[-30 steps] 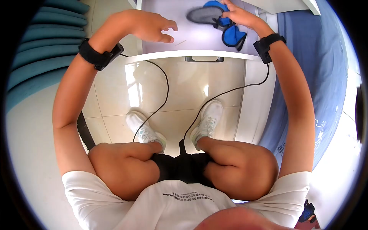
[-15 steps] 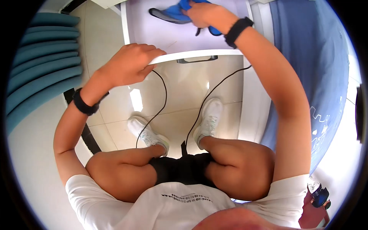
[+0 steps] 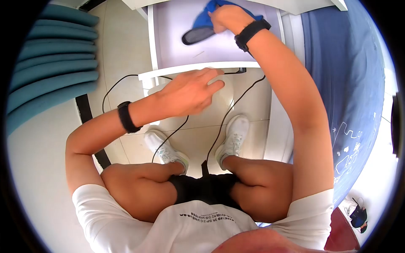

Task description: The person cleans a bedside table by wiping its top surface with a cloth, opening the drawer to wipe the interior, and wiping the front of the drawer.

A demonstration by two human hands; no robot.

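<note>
The drawer (image 3: 168, 69) is pulled out above the floor, its inside pale lilac. Over its back part my right hand (image 3: 232, 17) is closed on a blue and dark grey cloth item (image 3: 201, 28), whose grey end points down to the left. My left hand (image 3: 192, 90) is just in front of the drawer's front panel, beside the black handle (image 3: 241, 71). Its thumb and forefinger are apart, with nothing between them that shows. Black bands are strapped round both wrists.
Teal padded folds (image 3: 63, 63) stand at the left. Blue patterned fabric (image 3: 346, 84) hangs down at the right. Thin black cables (image 3: 230, 110) run from the wrists to my lap. White shoes (image 3: 237, 133) rest on the tiled floor. A dark object (image 3: 358, 217) lies at the lower right.
My left hand reached the front panel's left corner, then moved right toward the handle. My right hand took the blue item leftward, and it no longer lies spread at the drawer's right.
</note>
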